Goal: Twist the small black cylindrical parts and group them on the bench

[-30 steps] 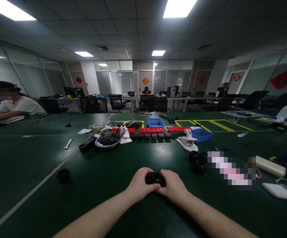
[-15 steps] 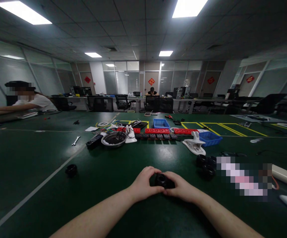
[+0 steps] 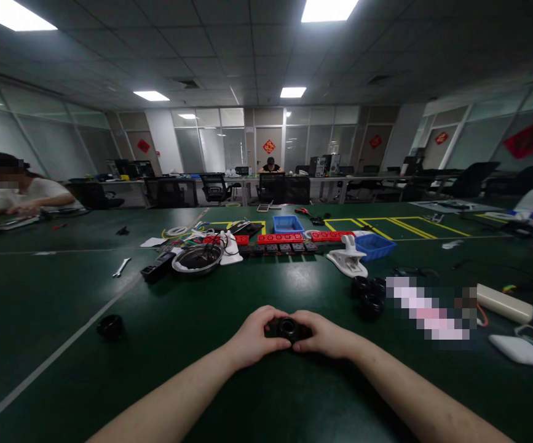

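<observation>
Two bare forearms reach in over the green table (image 3: 284, 400). The left hand (image 3: 254, 337) is curled, thumb to the near side and fingers to the far side, holding one flank of a black part (image 3: 288, 327). The right hand (image 3: 324, 334) mirrors it, half closed on the other flank, so the part sits between the two, its round hole facing up. I can't make out whether it touches the tabletop.

Well off to the left of the left hand, a single black ring (image 3: 110, 327) lies by itself. Just beyond the right hand and to its right is a cluster of black rings (image 3: 371, 306), and past those a pixelated pinkish patch, with a white pad (image 3: 519, 350) and a cream block (image 3: 505, 303) further right.

Farther out, ahead of the right hand, stands a white clip stand (image 3: 348, 258) beside a blue bin (image 3: 375, 248). Straight ahead of both hands run red strips (image 3: 280, 239) behind a row of dark sockets (image 3: 291, 248). Ahead of the left hand I see a round metal-rimmed dish (image 3: 185, 271), a black box (image 3: 156, 268) and, farther left, a wrench (image 3: 122, 267).

Away past the left hand sits a co-worker in white (image 3: 40, 194); another person (image 3: 270, 166) is seated across the room.
</observation>
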### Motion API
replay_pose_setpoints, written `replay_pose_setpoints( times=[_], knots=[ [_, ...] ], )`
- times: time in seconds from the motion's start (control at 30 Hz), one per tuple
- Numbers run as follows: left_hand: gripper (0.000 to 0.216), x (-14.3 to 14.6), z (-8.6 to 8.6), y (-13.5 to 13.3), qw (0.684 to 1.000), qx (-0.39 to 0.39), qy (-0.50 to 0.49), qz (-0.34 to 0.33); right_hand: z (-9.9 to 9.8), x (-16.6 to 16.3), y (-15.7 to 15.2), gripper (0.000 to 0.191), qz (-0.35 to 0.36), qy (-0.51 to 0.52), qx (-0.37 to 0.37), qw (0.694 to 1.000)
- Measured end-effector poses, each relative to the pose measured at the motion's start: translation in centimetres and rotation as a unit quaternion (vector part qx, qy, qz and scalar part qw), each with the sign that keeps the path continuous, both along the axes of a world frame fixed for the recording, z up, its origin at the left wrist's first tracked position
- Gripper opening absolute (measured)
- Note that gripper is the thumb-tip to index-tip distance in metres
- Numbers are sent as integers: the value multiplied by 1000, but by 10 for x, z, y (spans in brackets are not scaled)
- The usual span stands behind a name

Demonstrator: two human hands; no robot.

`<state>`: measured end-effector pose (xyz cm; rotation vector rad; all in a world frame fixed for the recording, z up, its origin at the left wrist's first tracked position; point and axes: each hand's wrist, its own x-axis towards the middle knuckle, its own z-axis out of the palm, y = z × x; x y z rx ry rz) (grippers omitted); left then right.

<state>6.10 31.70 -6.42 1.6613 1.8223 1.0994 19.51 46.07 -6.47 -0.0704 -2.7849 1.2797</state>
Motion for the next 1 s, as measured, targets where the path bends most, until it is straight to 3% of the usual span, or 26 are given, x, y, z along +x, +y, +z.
replay_pose_setpoints(
  times=[0.17,0.43,0.67,0.8,0.9,1.0],
  knots=[
    [35,5,1,2,1000,-17,12,16,-5,2,2,34,-20,-2,14,1000],
    [32,17,-6,0,996,1,9,87,-14,2,-6,34,-107,-3,15,994],
    [28,18,-6,2,992,21,44,120,-19,-1,-20,43,-216,35,157,963],
    [30,12,0,1,998,-14,21,65,-9,4,-15,55,-126,55,131,982],
    [32,5,4,0,999,-34,0,-1,-2,8,-7,52,-48,29,99,993],
    [34,2,5,0,998,-45,-11,-39,0,9,-1,49,-19,4,93,995]
  ],
)
